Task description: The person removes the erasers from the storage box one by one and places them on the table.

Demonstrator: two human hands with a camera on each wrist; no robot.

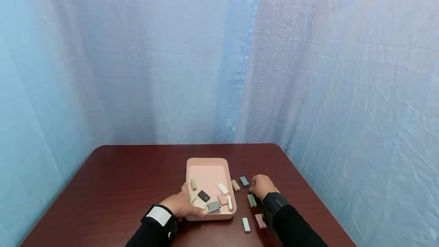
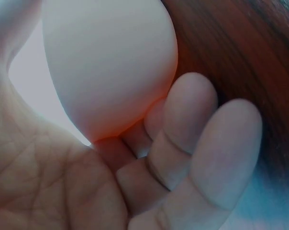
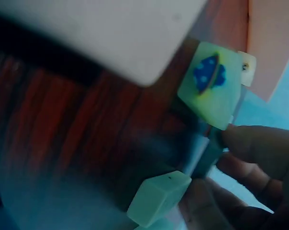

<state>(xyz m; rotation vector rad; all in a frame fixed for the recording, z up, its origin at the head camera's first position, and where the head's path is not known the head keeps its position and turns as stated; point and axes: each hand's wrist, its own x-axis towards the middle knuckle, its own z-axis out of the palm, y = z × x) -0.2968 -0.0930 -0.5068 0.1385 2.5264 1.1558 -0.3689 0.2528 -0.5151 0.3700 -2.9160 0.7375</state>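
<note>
A pink tray [image 1: 207,170] holds several small blocks, among them a black block [image 1: 204,196] and a white block [image 1: 223,188]. My left hand [image 1: 180,204] grips its near left side, the thumb over the rim; the left wrist view shows fingers curled around the tray's outer wall [image 2: 106,62]. To the right of the tray, my right hand [image 1: 263,186] is low over the table. In the right wrist view its thumb and fingers pinch a dark green block [image 3: 209,155], mostly hidden. Close by are a pale block with a blue pattern [image 3: 211,81] and a pale green block [image 3: 159,196].
On the dark red table [image 1: 137,174], loose blocks lie right of the tray: a beige block [image 1: 235,185], a blue-grey block [image 1: 244,181], a green block [image 1: 252,200], a pale mint block [image 1: 245,225] and a pink block [image 1: 260,221]. Blue curtains [image 1: 154,68] hang behind.
</note>
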